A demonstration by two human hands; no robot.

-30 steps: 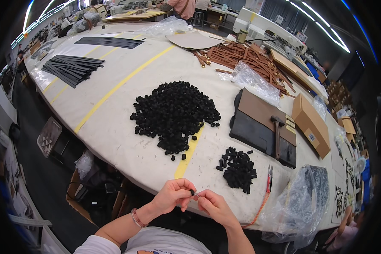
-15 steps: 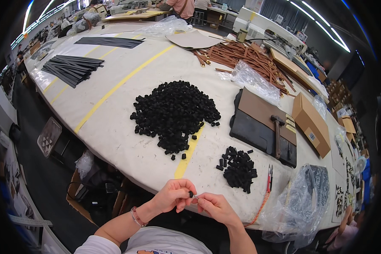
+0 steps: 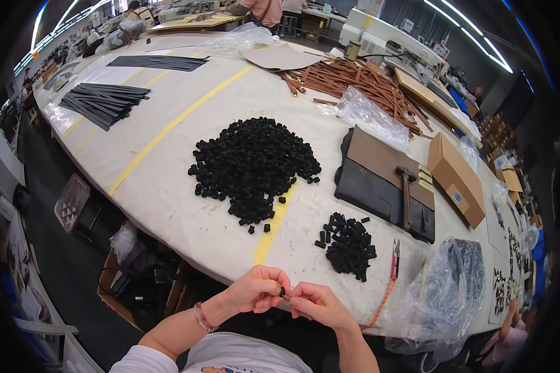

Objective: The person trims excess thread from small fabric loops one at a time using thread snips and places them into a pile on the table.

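While your left hand [image 3: 258, 291] pinches one small black piece [image 3: 283, 291], apparently to steady it, your right hand [image 3: 317, 303] pinches a thin item [image 3: 287, 296] beside it, too small to identify; both at the desk's [image 3: 186, 217] near edge. Larger black pile [image 3: 255, 168]: ahead. Smaller black pile [image 3: 348, 248]: right of it; both presumably placed for reach.

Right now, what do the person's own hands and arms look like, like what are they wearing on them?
Both the left hand and the right hand are gloveless. The left wrist wears a reddish, beaded-looking bracelet and a paler band beside it. A white sleeve covers the upper left arm; the right forearm is uncovered, with nothing visible on its wrist.
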